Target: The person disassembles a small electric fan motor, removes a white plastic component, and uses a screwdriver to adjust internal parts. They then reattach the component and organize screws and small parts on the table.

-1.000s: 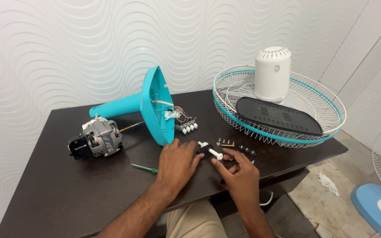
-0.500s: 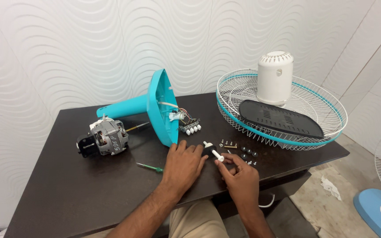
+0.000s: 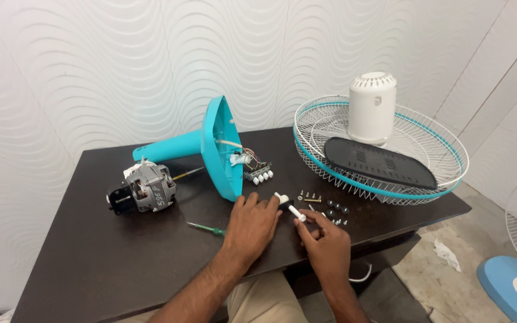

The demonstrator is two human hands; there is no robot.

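Small white plastic part (image 3: 289, 206), short stem with crosswise head, at table's (image 3: 91, 257) front edge. Pinched at stem by right hand (image 3: 325, 242); left hand (image 3: 252, 224) flat, fingertips touching.

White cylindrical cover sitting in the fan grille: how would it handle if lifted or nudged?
The white cover looks like hollow, slotted plastic, so it is probably light for its size and stiff. It stands upright on the curved wire grille, not a flat surface, so a nudge might tip or slide it. Being round, it would likely roll if it landed on its side.
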